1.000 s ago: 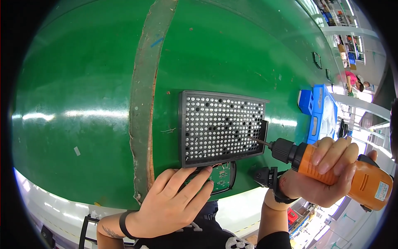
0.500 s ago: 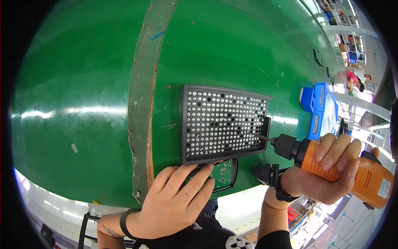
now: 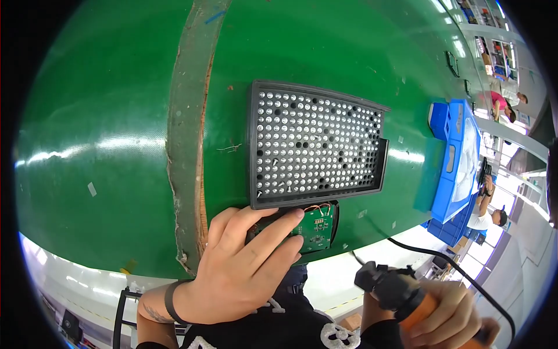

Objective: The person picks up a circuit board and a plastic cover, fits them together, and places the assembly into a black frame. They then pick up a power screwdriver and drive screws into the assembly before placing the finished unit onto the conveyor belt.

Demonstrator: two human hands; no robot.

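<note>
My left hand [image 3: 247, 264] lies with fingers spread over a black-framed case holding a green circuit board [image 3: 318, 230]. Its fingertips rest on the board and by the tray's near edge, partly hiding the case. Red and white wires show at the case's upper edge. In my right hand [image 3: 447, 317] is an orange electric screwdriver [image 3: 417, 311] with a black nose, held low at the right, off the bench edge. Its thin bit points up and left toward the case, apart from it; whether a screw sits on the tip cannot be made out.
Just beyond the case stands a black tray [image 3: 253, 145] with rows of upright screws [image 3: 317, 139], some holes vacant and a few screws lying loose. Blue bins [image 3: 450, 163] stand at the right. A black cable [image 3: 459, 270] curves past the bench edge. Other people are in the background.
My right hand has drawn the screwdriver from the screw tray down toward me, below the bench edge. The left hand stays on the case. The whole view has shifted slightly.
</note>
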